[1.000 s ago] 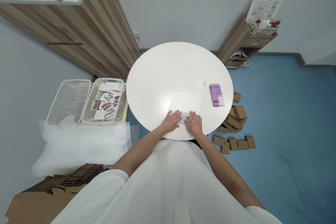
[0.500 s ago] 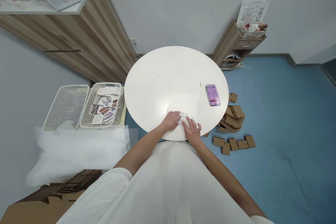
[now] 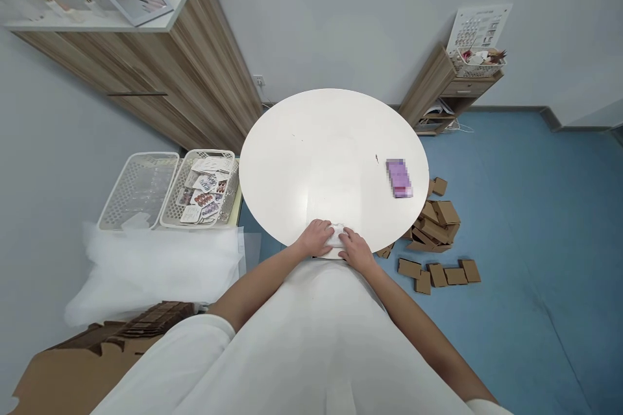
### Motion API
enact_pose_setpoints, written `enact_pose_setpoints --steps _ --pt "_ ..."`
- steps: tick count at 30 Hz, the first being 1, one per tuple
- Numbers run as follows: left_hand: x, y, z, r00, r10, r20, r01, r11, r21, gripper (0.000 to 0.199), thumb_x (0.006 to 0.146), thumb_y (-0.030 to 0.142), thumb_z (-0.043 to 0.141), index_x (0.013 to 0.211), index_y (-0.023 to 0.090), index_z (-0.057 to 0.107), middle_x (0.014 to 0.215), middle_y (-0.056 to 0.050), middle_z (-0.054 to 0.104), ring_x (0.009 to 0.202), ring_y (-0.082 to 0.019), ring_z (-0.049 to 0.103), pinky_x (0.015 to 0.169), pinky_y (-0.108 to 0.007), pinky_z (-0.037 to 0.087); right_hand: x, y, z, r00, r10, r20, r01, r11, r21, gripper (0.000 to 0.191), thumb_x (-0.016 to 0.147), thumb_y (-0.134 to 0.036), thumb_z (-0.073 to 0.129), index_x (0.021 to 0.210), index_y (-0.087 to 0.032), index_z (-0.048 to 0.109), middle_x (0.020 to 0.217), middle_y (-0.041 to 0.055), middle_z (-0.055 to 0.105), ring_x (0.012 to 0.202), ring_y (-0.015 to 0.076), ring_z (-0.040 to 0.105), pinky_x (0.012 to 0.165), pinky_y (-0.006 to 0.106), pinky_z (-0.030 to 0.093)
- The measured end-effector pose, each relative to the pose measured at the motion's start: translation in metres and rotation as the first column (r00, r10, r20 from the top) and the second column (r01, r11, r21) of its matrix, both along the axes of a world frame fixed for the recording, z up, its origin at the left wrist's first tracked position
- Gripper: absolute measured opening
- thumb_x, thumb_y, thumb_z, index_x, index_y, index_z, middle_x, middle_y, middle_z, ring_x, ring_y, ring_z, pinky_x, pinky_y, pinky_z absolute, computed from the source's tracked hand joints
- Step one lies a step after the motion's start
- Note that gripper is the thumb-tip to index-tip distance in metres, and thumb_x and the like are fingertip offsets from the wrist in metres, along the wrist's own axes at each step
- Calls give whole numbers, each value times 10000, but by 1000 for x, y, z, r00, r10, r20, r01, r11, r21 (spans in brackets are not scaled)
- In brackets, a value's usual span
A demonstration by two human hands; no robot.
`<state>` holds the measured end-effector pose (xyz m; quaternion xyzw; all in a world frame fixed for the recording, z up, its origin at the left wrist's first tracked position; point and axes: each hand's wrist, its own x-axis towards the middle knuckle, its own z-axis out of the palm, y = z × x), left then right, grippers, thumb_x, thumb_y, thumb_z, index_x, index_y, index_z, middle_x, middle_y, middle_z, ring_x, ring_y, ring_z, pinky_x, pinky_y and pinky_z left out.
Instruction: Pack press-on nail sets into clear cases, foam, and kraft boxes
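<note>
At the near edge of the round white table [image 3: 341, 123], a small white wrapped bundle [image 3: 335, 238] lies between my two hands. My left hand [image 3: 315, 238] presses its fingers and thumb on the bundle's left end. My right hand [image 3: 357, 251] grips the right end, fingers bent over it. What is inside the wrapping is hidden. A thin, see-through whitish sheet [image 3: 333, 198] seems to lie flat on the table just beyond the bundle; its outline is faint.
A blurred purple phone-shaped object [image 3: 399, 178] and a small dark item [image 3: 376, 158] lie at the table's right. Left stand white baskets [image 3: 168, 207], one holding printed cards, and a stack of white foam sheets [image 3: 160, 266]. Small brown boxes [image 3: 435, 227] are on the blue floor.
Both hands and the bundle have come nearer to the table's front edge. My right hand's fingers, spread before, are now drawn in against the bundle. The whole view has shifted slightly.
</note>
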<state>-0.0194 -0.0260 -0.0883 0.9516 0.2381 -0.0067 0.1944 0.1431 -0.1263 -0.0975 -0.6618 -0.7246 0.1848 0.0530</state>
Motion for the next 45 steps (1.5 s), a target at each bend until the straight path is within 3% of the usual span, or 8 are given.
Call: enact_pose_setpoints --steps 7,14,21,29,34,38,41,45 --pt "7 17 17 999 44 -27 -49 981 -190 275 729 383 503 936 204 533 786 -44 591 771 -211 557 761 -331 392 4 23 16 996 -64 -68 61 997 -43 235 811 -134 392 1006 -209 497 1008 64 569 839 171 549 651 255 400" --pt "-3 45 31 971 234 38 -194 877 -440 359 718 459 519 985 225 571 1043 -50 585 919 -211 555 764 -297 421 24 58 33 978 -142 -152 112 976 -189 175 820 -228 430 961 -210 532 824 40 629 715 166 569 582 242 365" --pt "-8 64 16 896 441 -48 -385 720 -578 276 757 412 445 827 195 602 832 -30 623 777 -192 562 664 -281 420 43 94 29 945 -160 -285 57 940 -337 161 789 -323 487 887 -237 581 832 18 644 692 157 582 556 235 385" --pt "-22 73 -7 761 603 -237 -623 579 -527 216 731 364 463 613 185 485 606 0 516 581 -139 491 488 -243 363 48 112 4 916 -273 -294 187 939 -289 253 772 -315 512 1004 -237 572 980 32 641 796 164 598 644 261 427" --pt "-24 73 -15 733 625 -270 -667 578 -470 196 735 316 456 586 187 462 595 4 512 568 -133 491 490 -241 347 57 107 -8 820 -429 -378 349 899 -263 275 751 -316 519 1005 -223 571 1020 53 622 911 185 580 709 284 440" --pt "-22 70 -15 723 626 -291 -687 607 -400 166 738 273 441 595 193 467 614 -11 534 585 -155 514 503 -257 343 63 102 -14 725 -569 -388 498 823 -274 253 751 -325 498 962 -207 571 983 57 621 901 186 576 735 298 446" --pt "-20 67 -11 719 621 -313 -695 630 -346 137 745 251 429 641 194 496 651 -32 555 622 -181 538 526 -274 361 61 98 -15 714 -601 -359 543 799 -258 302 758 -325 480 1020 -191 546 965 63 610 874 187 573 739 308 450" --pt "-20 60 0 710 667 -224 -703 690 -174 214 765 234 424 949 177 517 921 -95 577 825 -231 555 647 -320 406 52 88 -9 772 -554 -312 590 807 28 435 802 -287 407 1215 -149 406 1104 124 531 1002 223 508 821 366 420"
